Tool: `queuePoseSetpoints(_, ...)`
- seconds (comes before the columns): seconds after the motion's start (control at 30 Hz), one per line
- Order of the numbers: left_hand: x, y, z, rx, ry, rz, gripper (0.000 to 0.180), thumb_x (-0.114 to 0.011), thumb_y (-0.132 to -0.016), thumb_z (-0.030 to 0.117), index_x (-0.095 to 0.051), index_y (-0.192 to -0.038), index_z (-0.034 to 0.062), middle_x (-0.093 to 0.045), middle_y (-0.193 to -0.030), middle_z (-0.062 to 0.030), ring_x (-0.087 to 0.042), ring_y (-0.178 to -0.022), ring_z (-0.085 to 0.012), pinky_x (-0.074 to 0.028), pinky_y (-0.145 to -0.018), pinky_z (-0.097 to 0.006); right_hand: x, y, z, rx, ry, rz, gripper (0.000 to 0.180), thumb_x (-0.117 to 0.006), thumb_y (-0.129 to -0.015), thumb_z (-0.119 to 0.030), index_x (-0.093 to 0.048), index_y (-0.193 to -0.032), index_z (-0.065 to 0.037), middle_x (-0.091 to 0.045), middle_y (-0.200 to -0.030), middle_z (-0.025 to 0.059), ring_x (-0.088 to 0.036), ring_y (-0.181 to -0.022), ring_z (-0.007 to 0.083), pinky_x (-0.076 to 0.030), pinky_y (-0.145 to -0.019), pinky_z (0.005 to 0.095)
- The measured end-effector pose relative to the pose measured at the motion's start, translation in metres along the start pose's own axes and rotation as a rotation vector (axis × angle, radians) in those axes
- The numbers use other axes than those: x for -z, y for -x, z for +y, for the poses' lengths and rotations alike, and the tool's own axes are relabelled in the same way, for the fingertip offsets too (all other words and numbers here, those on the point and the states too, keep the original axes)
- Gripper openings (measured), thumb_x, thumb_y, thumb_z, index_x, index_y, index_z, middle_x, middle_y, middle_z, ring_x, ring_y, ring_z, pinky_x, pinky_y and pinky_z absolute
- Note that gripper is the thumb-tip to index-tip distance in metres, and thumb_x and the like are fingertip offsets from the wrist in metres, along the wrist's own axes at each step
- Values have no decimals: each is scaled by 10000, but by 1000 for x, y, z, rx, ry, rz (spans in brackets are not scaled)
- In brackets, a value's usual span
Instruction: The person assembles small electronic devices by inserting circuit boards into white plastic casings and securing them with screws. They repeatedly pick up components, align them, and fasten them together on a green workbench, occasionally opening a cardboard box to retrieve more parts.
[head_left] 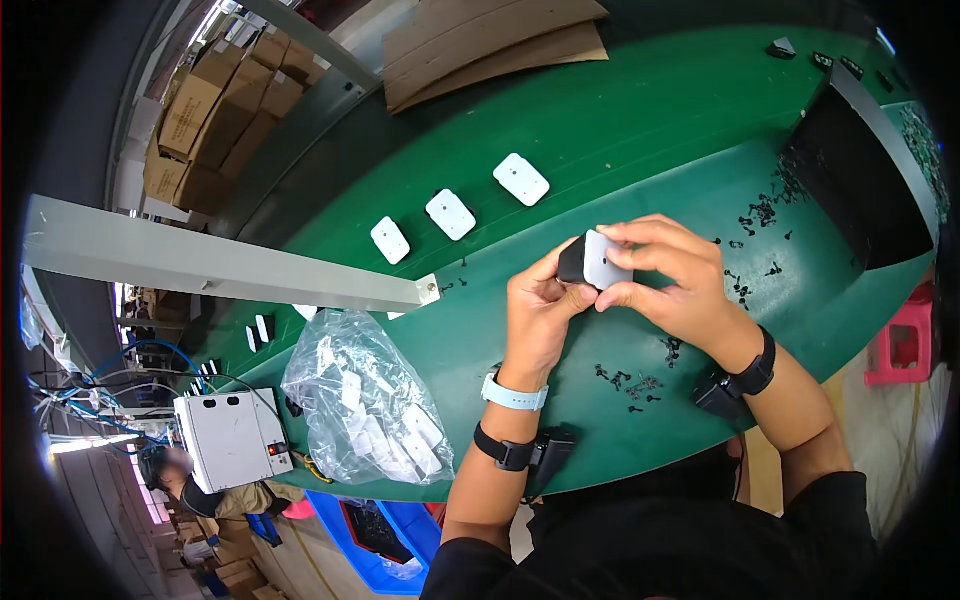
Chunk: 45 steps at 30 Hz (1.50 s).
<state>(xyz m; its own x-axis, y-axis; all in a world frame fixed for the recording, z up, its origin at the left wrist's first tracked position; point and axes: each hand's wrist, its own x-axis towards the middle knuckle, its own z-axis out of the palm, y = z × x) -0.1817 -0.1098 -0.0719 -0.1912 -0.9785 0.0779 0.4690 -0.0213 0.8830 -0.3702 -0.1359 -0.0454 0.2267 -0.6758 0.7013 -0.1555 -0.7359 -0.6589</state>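
Over the green table I hold a small box-shaped device (606,268) with a white face and a black body. My left hand (543,300) is closed around its black side, thumb along the lower edge. My right hand (672,270) grips the white face from the right, its thumb and fingers bent at the rim. A small dark hole shows in the white face. Part of the device is hidden behind my fingers. Below my hands lie several small black screw-like parts (640,388); more such parts (762,212) are scattered to the right.
Three white-faced pieces (450,215) lie on the brighter green strip beyond. A clear plastic bag (360,410) of white parts rests at left, near a grey metal post (230,265) and a white box machine (232,440). A black bin (860,150) stands at right. Below sits a blue crate (335,525).
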Motion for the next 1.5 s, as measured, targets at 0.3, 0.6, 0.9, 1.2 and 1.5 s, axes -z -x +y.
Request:
queuePoseSetpoints(0.3, 2, -6, 2, 75, 94, 24, 405, -677, -928, 44, -579, -1305, -65, -606, -1224, -74, -616, -1106, -167, -495, -976, -313, 1, -9, -8, -154, 41, -110, 332, -870, -692, -72, -734, -983, 12, -722, -1075, 186, -707, -894, 298, -573, -776, 358)
queuePoseSetpoints(0.6, 15, -11, 18, -18, 200, 50, 359, -627, -996, 193, -591, -1280, -22, -657, -1181, -78, -623, -1073, -160, -497, -972, -338, -22, -49, -18, -215, 78, -207, 303, -863, -713, -76, -762, -989, -3, -733, -1082, 188, -702, -981, 278, -548, -864, 360)
queuePoseSetpoints(0.9, 29, -11, 27, -40, 230, 99, 398, -576, -1025, 222, -549, -1320, -43, -649, -1145, -78, -632, -1051, -180, -536, -928, -334, -53, -65, -13, -137, 220, -211, 208, -817, -750, -71, -757, -932, 11, -740, -1046, 189, -708, -941, 255, -551, -843, 355)
queuePoseSetpoints(1.2, 26, -26, -2, -241, -229, 311, 262, -659, -934, 114, -653, -1167, -4, -647, -935, -22, -605, -788, -81, -527, -687, -242, -38, -72, 93, -305, 668, -112, 299, -814, -766, -211, -734, -921, 32, -715, -841, 208, -695, -708, 283, -540, -682, 360)
queuePoseSetpoints(1.5, 26, -17, 25, -529, -194, 553, 77, -641, -926, 26, -662, -987, -16, -655, -858, -10, -578, -748, -48, -476, -664, -209, -100, -104, 24, 150, 654, -131, 337, -808, -742, -218, -715, -1000, -23, -684, -1068, 209, -610, -1080, 369, -492, -900, 441)
